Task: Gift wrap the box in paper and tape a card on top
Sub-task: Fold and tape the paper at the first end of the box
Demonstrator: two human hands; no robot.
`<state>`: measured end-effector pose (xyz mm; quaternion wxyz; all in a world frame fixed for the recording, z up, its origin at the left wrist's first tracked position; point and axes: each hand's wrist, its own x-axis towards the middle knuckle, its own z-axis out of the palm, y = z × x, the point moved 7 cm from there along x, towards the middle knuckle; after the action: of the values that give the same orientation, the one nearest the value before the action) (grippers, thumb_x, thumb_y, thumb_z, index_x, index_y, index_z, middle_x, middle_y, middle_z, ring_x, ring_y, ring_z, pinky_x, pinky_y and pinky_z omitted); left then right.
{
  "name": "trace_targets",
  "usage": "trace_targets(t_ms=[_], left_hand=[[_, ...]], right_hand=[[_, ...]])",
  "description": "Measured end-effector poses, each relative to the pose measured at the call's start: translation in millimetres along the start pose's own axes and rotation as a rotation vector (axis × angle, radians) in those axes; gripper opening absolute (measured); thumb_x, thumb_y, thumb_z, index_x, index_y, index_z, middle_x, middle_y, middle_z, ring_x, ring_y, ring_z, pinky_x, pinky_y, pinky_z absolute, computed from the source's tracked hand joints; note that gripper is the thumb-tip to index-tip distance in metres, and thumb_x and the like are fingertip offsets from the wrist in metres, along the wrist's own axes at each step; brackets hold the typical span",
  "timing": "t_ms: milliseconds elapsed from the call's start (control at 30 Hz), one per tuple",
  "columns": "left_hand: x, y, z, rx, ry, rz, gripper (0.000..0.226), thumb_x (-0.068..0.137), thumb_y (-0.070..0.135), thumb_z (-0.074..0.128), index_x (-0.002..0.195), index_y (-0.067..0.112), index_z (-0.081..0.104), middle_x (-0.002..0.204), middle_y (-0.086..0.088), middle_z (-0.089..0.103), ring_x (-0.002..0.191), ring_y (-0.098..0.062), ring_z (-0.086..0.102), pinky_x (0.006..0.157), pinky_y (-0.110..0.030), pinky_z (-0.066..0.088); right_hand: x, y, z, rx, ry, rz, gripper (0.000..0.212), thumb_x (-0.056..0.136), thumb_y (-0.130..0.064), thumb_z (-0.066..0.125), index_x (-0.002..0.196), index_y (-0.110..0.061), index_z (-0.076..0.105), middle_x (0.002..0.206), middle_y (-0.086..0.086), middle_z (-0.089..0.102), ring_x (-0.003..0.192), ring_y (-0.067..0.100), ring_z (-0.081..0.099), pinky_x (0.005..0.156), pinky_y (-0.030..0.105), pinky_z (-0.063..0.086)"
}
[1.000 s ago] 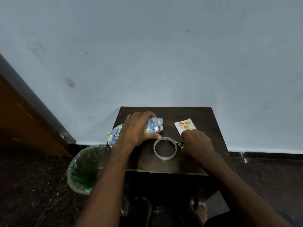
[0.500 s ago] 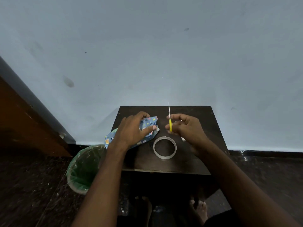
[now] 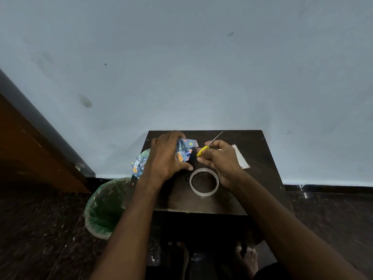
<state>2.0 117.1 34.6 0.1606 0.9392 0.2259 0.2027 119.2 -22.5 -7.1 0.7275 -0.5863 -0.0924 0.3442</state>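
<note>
My left hand [image 3: 166, 156] grips the box in blue patterned wrapping paper [image 3: 185, 149] at the left of the small dark table [image 3: 260, 150]; loose paper [image 3: 139, 163] sticks out past the table's left edge. My right hand [image 3: 221, 160] holds small yellow-handled scissors [image 3: 209, 144], blades pointing up and to the right, just right of the box. A roll of clear tape [image 3: 203, 181] lies flat in front of both hands. The white card [image 3: 241, 157] lies behind my right hand, partly hidden by it.
A green-lined waste bin [image 3: 105, 209] stands on the floor to the left of the table. A pale wall rises right behind the table. A wooden door or panel [image 3: 30, 150] is at the far left. My bare feet [image 3: 246, 257] show under the table.
My right hand picked the scissors up from the table beside the tape and raised them next to the box. My left hand kept its hold and tilted the wrapped box up.
</note>
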Motion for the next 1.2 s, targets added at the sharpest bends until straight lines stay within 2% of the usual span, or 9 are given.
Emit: trace_targets(t_ms=[100, 200, 367, 500, 667, 767, 867, 1000, 1200], left_hand=[[0.3, 8.1, 1.5, 0.042, -0.018, -0.005, 0.093, 0.039, 0.054, 0.102, 0.116, 0.026, 0.058, 0.11, 0.012, 0.065, 0.109, -0.02, 0.061, 0.096, -0.04, 0.037], [1.6, 11.3, -0.4, 0.052, -0.021, -0.01, 0.076, 0.05, 0.051, 0.101, 0.109, 0.029, 0.059, 0.1, 0.013, 0.068, 0.101, -0.021, 0.066, 0.086, -0.035, 0.034], [-1.7, 4.6, 7.1, 0.109, -0.085, -0.035, 0.087, 0.061, 0.057, 0.096, 0.131, 0.03, 0.052, 0.129, 0.01, 0.066, 0.119, -0.022, 0.061, 0.099, -0.04, 0.031], [-7.3, 5.9, 3.9, -0.006, -0.083, 0.038, 0.093, 0.062, 0.046, 0.099, 0.14, 0.03, 0.051, 0.14, 0.014, 0.059, 0.128, -0.012, 0.057, 0.101, -0.031, 0.026], [-6.5, 18.2, -16.8, -0.135, 0.074, 0.073, 0.102, 0.058, 0.028, 0.104, 0.147, 0.022, 0.052, 0.136, 0.006, 0.063, 0.12, -0.008, 0.049, 0.104, -0.029, 0.032], [-6.0, 18.0, -16.6, -0.162, 0.072, 0.062, 0.105, 0.058, 0.029, 0.104, 0.149, 0.025, 0.05, 0.135, 0.005, 0.062, 0.12, -0.011, 0.053, 0.105, -0.027, 0.032], [-6.1, 17.6, -14.9, -0.169, 0.073, 0.068, 0.103, 0.059, 0.03, 0.104, 0.147, 0.025, 0.051, 0.135, 0.005, 0.062, 0.119, -0.009, 0.052, 0.105, -0.028, 0.034], [-5.7, 18.1, -11.2, -0.16, 0.061, 0.087, 0.102, 0.059, 0.029, 0.104, 0.146, 0.026, 0.05, 0.132, 0.007, 0.063, 0.119, -0.011, 0.054, 0.105, -0.028, 0.033], [-3.5, 19.8, -5.5, -0.166, 0.059, 0.125, 0.101, 0.06, 0.032, 0.103, 0.146, 0.022, 0.052, 0.134, 0.003, 0.064, 0.121, -0.016, 0.058, 0.108, -0.034, 0.038]], right_hand=[[-0.6, -1.1, 0.4, 0.02, -0.029, -0.003, 0.025, 0.092, 0.012, 0.061, 0.109, -0.006, 0.061, 0.106, 0.016, 0.078, 0.095, 0.028, 0.077, 0.078, 0.038, 0.065], [-1.4, 0.6, 0.8, 0.03, -0.058, 0.016, 0.031, 0.09, 0.018, 0.057, 0.111, -0.005, 0.06, 0.108, 0.019, 0.077, 0.096, 0.033, 0.077, 0.077, 0.038, 0.065], [-4.0, 2.1, -2.2, -0.052, -0.09, 0.056, 0.029, 0.092, 0.015, 0.058, 0.114, -0.005, 0.06, 0.106, 0.019, 0.077, 0.085, 0.028, 0.078, 0.075, 0.038, 0.065], [-2.5, -5.2, -10.4, -0.152, -0.122, 0.04, 0.024, 0.097, -0.002, 0.064, 0.12, -0.009, 0.061, 0.1, 0.011, 0.08, 0.085, 0.027, 0.077, 0.066, 0.033, 0.061], [-4.0, -16.7, -7.2, -0.138, -0.142, -0.028, 0.026, 0.097, -0.006, 0.065, 0.122, -0.007, 0.06, 0.102, 0.01, 0.08, 0.088, 0.027, 0.076, 0.066, 0.033, 0.055], [-7.2, -20.5, -4.5, -0.121, -0.133, -0.073, 0.03, 0.091, -0.006, 0.069, 0.12, -0.007, 0.06, 0.103, 0.009, 0.081, 0.077, 0.019, 0.071, 0.059, 0.029, 0.045], [-9.2, -26.0, -3.0, -0.095, -0.133, -0.106, 0.044, 0.074, -0.021, 0.08, 0.114, -0.012, 0.062, 0.107, 0.014, 0.079, 0.066, 0.017, 0.064, 0.054, 0.027, 0.041], [-6.0, -26.1, -4.0, -0.119, -0.131, -0.111, 0.029, 0.086, -0.011, 0.077, 0.112, -0.014, 0.063, 0.105, 0.014, 0.079, 0.068, 0.017, 0.067, 0.056, 0.028, 0.041], [-1.2, -23.0, -6.6, -0.13, -0.09, -0.11, 0.026, 0.096, -0.001, 0.063, 0.12, -0.01, 0.061, 0.103, 0.007, 0.08, 0.074, 0.017, 0.071, 0.053, 0.026, 0.045]])
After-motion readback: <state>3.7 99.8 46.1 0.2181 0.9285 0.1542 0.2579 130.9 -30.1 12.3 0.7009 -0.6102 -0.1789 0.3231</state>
